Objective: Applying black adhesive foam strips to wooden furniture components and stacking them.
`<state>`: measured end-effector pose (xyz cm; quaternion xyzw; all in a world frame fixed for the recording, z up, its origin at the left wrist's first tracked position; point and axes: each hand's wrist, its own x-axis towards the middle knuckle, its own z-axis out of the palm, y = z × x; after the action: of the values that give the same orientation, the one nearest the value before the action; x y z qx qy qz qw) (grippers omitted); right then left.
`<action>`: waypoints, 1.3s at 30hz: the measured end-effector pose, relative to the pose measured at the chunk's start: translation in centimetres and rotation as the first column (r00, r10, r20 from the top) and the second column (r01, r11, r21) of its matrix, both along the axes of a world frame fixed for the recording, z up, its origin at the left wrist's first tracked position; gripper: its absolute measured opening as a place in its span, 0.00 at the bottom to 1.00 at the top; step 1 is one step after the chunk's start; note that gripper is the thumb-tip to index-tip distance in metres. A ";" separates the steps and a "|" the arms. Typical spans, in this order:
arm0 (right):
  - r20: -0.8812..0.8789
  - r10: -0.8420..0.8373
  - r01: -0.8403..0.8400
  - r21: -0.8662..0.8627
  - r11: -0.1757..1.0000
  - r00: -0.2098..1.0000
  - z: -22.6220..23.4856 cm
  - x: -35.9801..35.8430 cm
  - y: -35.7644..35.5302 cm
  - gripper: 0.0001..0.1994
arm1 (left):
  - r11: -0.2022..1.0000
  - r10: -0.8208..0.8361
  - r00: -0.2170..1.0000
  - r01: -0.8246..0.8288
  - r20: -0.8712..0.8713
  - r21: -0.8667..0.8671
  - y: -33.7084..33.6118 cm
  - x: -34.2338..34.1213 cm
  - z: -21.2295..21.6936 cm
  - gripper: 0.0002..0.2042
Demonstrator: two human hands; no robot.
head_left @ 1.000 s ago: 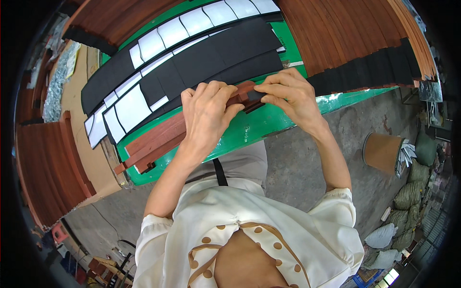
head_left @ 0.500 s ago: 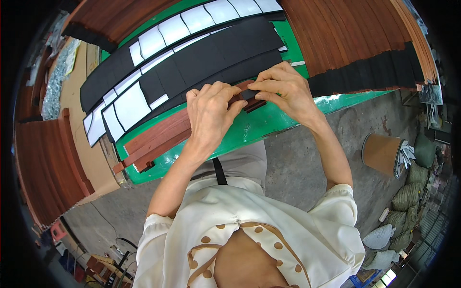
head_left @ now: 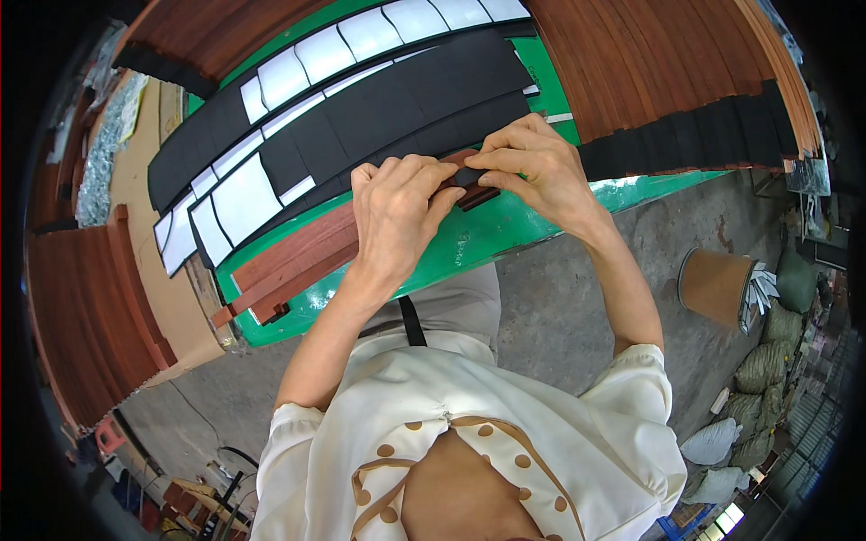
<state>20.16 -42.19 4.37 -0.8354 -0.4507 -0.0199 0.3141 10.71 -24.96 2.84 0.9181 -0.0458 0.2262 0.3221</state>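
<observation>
A reddish-brown wooden strip (head_left: 271,287) lies slantwise along the near edge of the green table, over other wooden strips (head_left: 307,245). Toward its right end, a small black patch (head_left: 465,178) sits on the wood between my hands. My left hand (head_left: 395,206) is closed around the strip, its thumb and forefinger at the patch's left side. With thumb and fingertips, my right hand (head_left: 534,173) pinches the patch at its right side. The fingers partly hide the patch and the strip's end. Just beyond lie overlapping black sheets (head_left: 397,95).
White-backed pieces (head_left: 370,36) lie in rows at the back of the green table (head_left: 469,234). Black-ended wooden strips (head_left: 649,72) are stacked at the right, more strips (head_left: 90,307) at the left. A brown bin (head_left: 714,290) and sacks (head_left: 765,365) stand on the floor.
Both hands stay in nearly the same place. The left fingertips have shifted slightly to the right along the black patch.
</observation>
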 end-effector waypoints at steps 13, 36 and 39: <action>-0.421 -0.067 0.141 0.148 0.979 0.904 -0.9 0.8 -2.1 0.17 | 0.999 -0.016 1.000 0.016 0.013 0.042 -0.1 0.0 0.1 0.10; -0.642 -0.224 0.486 0.264 0.833 0.733 -3.8 -3.1 1.7 0.15 | 0.954 -0.056 0.964 -0.024 0.258 0.298 -0.4 0.2 -1.5 0.11; -0.573 -0.263 0.508 0.322 0.799 0.776 -4.6 -4.0 2.8 0.13 | 0.958 -0.061 0.965 -0.015 0.254 0.286 -0.5 0.1 -1.6 0.12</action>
<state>16.12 -39.40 -0.26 -0.7882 -0.1487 0.0258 0.5966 10.77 -25.45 1.25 0.9168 -0.1306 0.3317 0.1799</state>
